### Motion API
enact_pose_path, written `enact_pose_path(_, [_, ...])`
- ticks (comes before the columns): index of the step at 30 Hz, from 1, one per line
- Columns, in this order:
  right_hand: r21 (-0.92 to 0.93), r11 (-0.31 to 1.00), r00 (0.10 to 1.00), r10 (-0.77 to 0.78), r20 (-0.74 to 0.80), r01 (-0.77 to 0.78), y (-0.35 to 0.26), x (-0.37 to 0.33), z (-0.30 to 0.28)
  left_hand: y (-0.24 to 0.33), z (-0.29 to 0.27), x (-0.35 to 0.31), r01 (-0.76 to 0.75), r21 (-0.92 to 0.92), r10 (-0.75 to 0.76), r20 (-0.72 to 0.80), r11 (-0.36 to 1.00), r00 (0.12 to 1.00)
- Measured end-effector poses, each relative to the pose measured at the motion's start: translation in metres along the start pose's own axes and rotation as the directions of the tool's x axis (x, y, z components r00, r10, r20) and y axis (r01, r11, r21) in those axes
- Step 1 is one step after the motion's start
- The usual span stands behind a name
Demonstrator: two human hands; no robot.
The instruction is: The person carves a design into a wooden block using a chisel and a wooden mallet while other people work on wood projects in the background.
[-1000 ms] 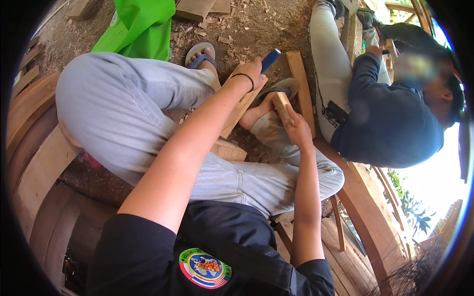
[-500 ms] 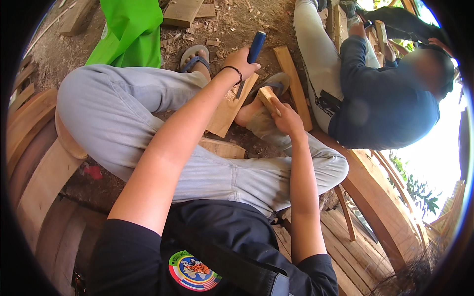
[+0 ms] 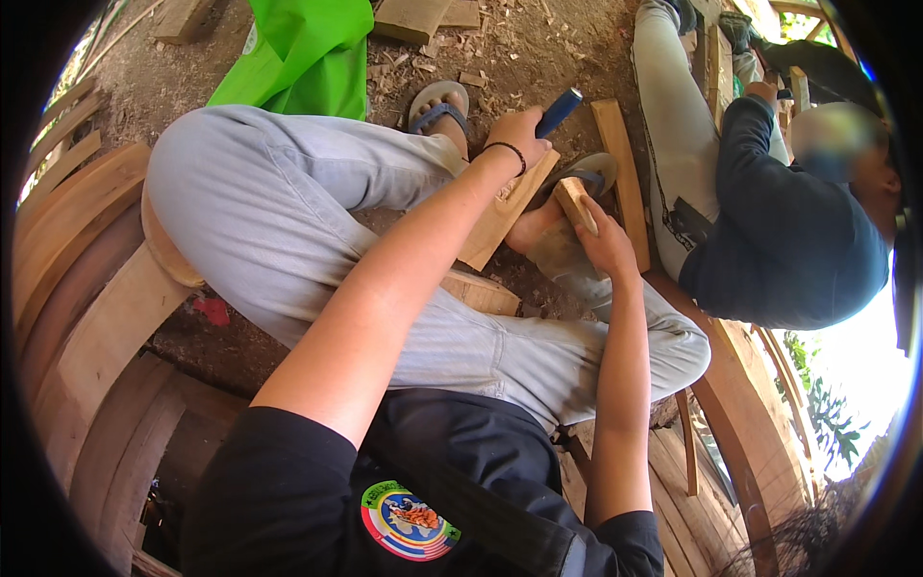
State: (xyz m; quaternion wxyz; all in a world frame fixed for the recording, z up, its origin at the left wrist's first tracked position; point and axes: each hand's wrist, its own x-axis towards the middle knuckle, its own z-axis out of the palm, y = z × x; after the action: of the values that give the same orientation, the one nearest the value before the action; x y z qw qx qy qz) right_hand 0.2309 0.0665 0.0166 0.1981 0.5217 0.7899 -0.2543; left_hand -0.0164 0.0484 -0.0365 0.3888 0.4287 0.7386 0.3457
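My left hand (image 3: 519, 135) is wrapped round the blue handle of a chisel (image 3: 560, 111), the handle tilting up to the right; its blade is hidden behind the hand and wrist. Just below lies a wooden board (image 3: 492, 236) with a rough, cut-out patch, slanting between my feet. My right hand (image 3: 611, 245) grips a short wooden block (image 3: 575, 200), held to the right of the board and apart from the chisel. Both forearms reach forward over my grey trousers.
Another plank (image 3: 623, 188) lies right of my sandalled foot. A co-worker in a dark top (image 3: 788, 240) sits at the right. A green sheet (image 3: 308, 62) and wood offcuts (image 3: 411, 17) lie on the chip-strewn ground. Curved timbers (image 3: 87, 279) stand at the left.
The whole view has shifted, so things sit farther right in the picture. The chisel handle leans more to the right than before, and its blade no longer shows. Both hands keep their hold.
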Motion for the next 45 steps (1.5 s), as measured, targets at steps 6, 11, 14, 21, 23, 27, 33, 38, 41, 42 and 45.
enact_pose_path(6, [0.023, 1.0, 1.0, 0.008, 0.005, -0.009, 0.001, 0.003, 0.0, -0.005, 0.005, 0.001, 0.0, -0.048, 0.001, 0.008, 0.999, 1.0])
enact_pose_path(11, [0.038, 0.999, 1.0, -0.006, 0.006, 0.006, 0.005, 0.005, 0.002, -0.01, 0.008, 0.004, -0.003, -0.01, 0.003, 0.02, 1.0, 1.0])
enact_pose_path(14, [0.075, 0.997, 1.0, -0.02, -0.004, 0.02, 0.007, 0.006, 0.003, -0.01, 0.009, 0.005, -0.018, 0.011, 0.017, 0.005, 1.0, 1.0])
enact_pose_path(21, [0.094, 0.995, 1.0, 0.013, 0.026, -0.015, -0.003, 0.008, -0.002, -0.009, 0.009, 0.009, 0.006, 0.039, -0.01, 0.106, 0.999, 0.994])
enact_pose_path(23, [0.101, 0.995, 0.999, 0.019, 0.03, -0.022, 0.001, 0.008, -0.003, -0.003, 0.012, 0.01, 0.03, 0.071, -0.042, 0.183, 0.997, 0.982])
enact_pose_path(27, [0.035, 0.999, 0.999, 0.021, 0.033, -0.022, 0.0, 0.009, 0.001, 0.0, 0.014, 0.014, 0.084, 0.096, -0.104, 0.227, 0.992, 0.968])
enact_pose_path(33, [0.045, 0.999, 0.998, 0.028, 0.059, -0.031, -0.004, 0.01, -0.004, 0.001, 0.011, 0.015, 0.129, 0.077, -0.144, 0.238, 0.989, 0.961])
enact_pose_path(38, [0.104, 0.994, 0.997, 0.025, 0.073, -0.033, -0.005, 0.013, -0.002, -0.016, 0.015, 0.032, 0.185, -0.083, -0.161, 0.232, 0.979, 0.959])
enact_pose_path(41, [0.145, 0.989, 0.998, -0.016, 0.053, 0.008, 0.009, 0.017, 0.002, -0.018, 0.014, 0.035, 0.18, -0.113, -0.156, 0.199, 0.977, 0.968])
enact_pose_path(42, [0.137, 0.991, 0.998, -0.02, 0.053, 0.012, 0.012, 0.018, 0.005, -0.017, 0.011, 0.037, 0.164, -0.095, -0.141, 0.206, 0.982, 0.968])
enact_pose_path(45, [0.091, 0.996, 0.998, 0.007, 0.063, -0.012, 0.009, 0.019, 0.001, -0.002, -0.002, 0.038, 0.203, -0.088, -0.167, 0.311, 0.975, 0.936])
